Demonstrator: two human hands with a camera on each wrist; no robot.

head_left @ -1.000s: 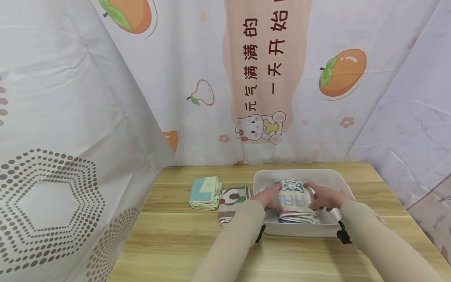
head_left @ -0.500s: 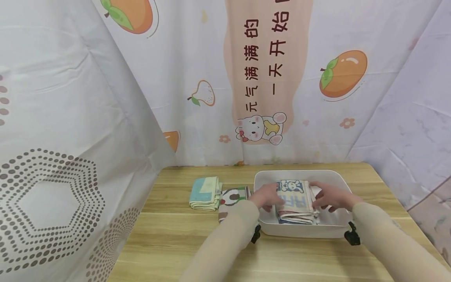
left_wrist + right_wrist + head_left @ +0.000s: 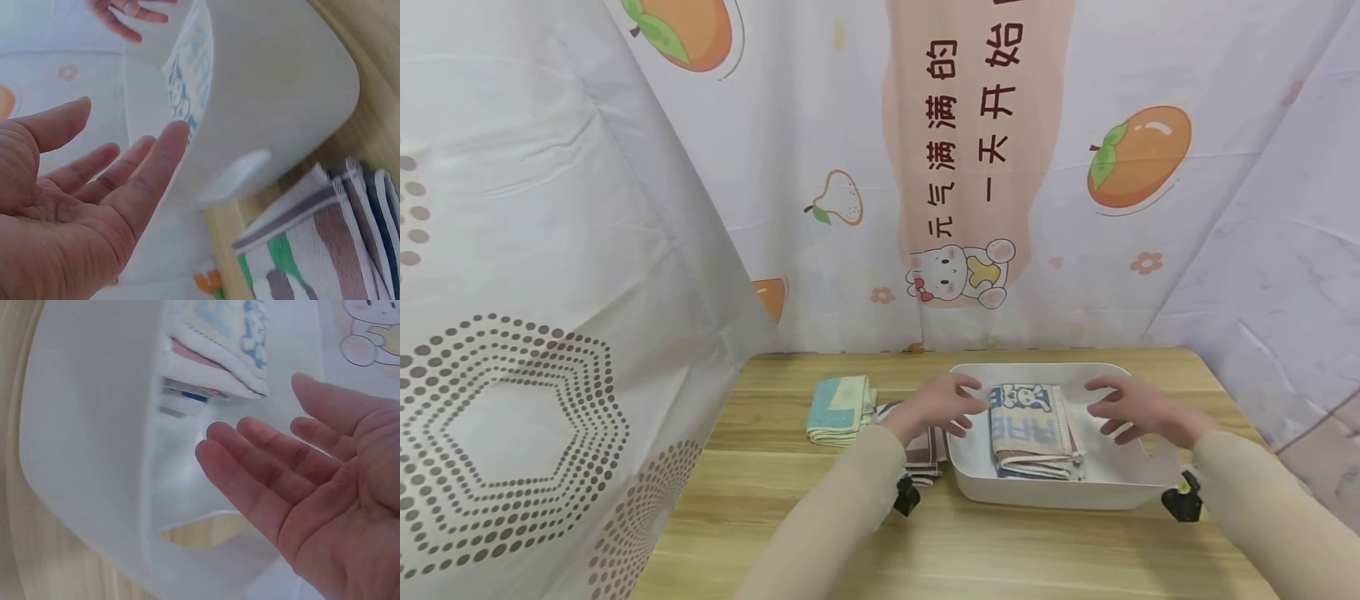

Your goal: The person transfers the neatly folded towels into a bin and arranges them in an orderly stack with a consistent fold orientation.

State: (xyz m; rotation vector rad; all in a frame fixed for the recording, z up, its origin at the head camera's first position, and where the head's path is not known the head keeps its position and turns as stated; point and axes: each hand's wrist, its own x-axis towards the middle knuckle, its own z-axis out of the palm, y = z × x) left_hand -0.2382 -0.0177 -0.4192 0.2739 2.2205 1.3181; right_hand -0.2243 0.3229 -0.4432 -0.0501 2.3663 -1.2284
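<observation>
A folded towel [image 3: 1028, 429] with a blue bear panel and pale lettering lies in the white plastic bin [image 3: 1045, 495], atop other folded cloth. My left hand [image 3: 938, 407] hovers over the bin's left rim, fingers relaxed and holding nothing. Over the bin's right side is my right hand [image 3: 1131, 408], also bare, its fingers loosely spread. Both hands are apart from the towel. In the left wrist view, a brown, white and green striped towel [image 3: 306, 244] lies folded beside the bin. The right wrist view shows the stacked towel edges [image 3: 212, 362] inside the bin.
A folded teal and yellow towel [image 3: 838, 408] lies on the wooden table [image 3: 760, 500] to the left of the striped one. Behind the table hangs a printed curtain [image 3: 850, 275]. The bin has a handle opening [image 3: 206, 534] in its right end.
Both hands have let go of the bear towel and moved apart, the left one leftward and the right one rightward. The towel stays in the bin.
</observation>
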